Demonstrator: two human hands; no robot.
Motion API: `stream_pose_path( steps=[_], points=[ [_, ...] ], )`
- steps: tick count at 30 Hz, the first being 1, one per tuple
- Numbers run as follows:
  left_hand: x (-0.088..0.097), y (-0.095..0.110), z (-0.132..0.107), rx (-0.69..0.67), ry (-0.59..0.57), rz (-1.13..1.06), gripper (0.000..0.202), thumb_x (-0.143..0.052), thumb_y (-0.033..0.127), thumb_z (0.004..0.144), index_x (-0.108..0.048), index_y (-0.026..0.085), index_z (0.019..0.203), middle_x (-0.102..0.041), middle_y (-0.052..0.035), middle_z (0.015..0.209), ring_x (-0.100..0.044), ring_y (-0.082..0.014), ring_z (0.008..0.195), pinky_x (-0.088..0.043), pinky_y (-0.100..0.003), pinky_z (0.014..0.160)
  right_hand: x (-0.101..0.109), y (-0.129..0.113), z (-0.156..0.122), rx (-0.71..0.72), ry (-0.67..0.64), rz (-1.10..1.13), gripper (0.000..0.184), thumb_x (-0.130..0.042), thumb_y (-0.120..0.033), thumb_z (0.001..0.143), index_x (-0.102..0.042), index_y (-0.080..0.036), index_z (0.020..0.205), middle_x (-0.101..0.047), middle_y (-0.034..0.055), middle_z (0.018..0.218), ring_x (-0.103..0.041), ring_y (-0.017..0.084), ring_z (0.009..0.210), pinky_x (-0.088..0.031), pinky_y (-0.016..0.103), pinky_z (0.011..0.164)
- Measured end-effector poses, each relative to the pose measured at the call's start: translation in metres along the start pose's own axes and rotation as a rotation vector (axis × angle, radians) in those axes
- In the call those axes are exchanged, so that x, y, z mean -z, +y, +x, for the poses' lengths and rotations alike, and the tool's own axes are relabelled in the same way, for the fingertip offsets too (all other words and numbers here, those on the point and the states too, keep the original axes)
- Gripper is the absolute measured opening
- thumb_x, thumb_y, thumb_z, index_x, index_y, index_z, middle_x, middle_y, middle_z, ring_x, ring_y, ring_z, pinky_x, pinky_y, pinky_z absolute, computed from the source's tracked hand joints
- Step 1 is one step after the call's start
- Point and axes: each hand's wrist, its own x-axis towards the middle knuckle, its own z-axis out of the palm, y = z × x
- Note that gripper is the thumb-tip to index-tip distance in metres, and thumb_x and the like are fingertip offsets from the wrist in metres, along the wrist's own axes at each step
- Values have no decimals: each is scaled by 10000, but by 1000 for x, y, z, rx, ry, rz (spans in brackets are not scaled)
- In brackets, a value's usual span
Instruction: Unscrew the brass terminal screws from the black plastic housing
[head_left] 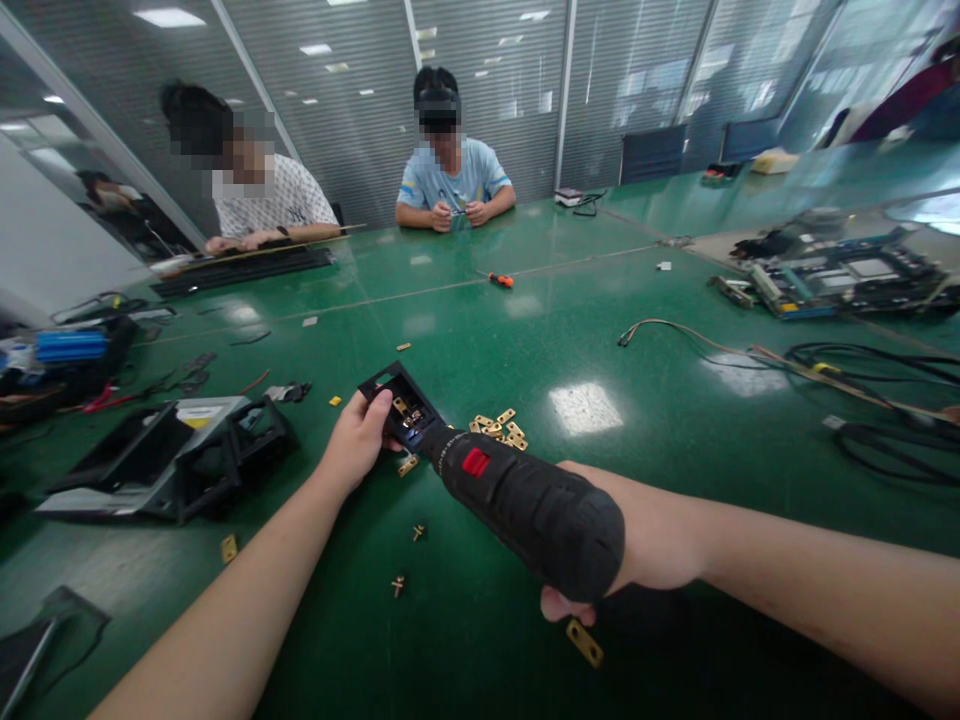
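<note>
One black frame [420, 398] is tilted over the green table [465, 650], pinched between the thumb and fingers of the left hand [364, 435]. The drill [529, 515] points into it, gripped by the right hand [649, 535], whose fingers are mostly hidden. Brass plates [516, 437] lie just beside; farther off lies a screwdriver [501, 281].

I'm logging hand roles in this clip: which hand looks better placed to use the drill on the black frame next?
Probably the right hand: it grips the drill, whose front end is at the black frame, while the left hand holds that frame.
</note>
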Motion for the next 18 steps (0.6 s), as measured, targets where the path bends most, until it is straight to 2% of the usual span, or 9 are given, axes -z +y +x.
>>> stream_pose_path(
  steps=[7, 13, 18],
  points=[
    [0, 0, 0, 1, -10, 7, 399, -710, 546, 853, -615, 196, 1020, -675, -3, 714, -639, -180, 485, -545, -291, 407, -3, -6, -1, -3, -6, 5, 418, -978, -222, 533, -632, -120, 743, -674, -11, 619, -609, 110, 499, -516, 205, 485],
    [3, -2, -1, -7, -21, 30, 441, -697, 599, 849, -600, 201, 1012, -664, 11, 687, -619, -170, 470, -528, -282, 394, -3, -4, -3, -42, -8, -11, 422, -966, -266, 598, -642, -128, 831, -657, -30, 625, -613, 102, 542, -530, 200, 520],
    [4, -2, -2, 12, -28, 32, 448, -699, 602, 853, -607, 199, 1027, -689, -7, 727, -642, -180, 510, -539, -291, 420, -2, 5, 0, -49, 8, 47, 517, -1004, -291, 506, -627, -131, 822, -683, -5, 642, -635, 118, 543, -543, 200, 496]
  ],
)
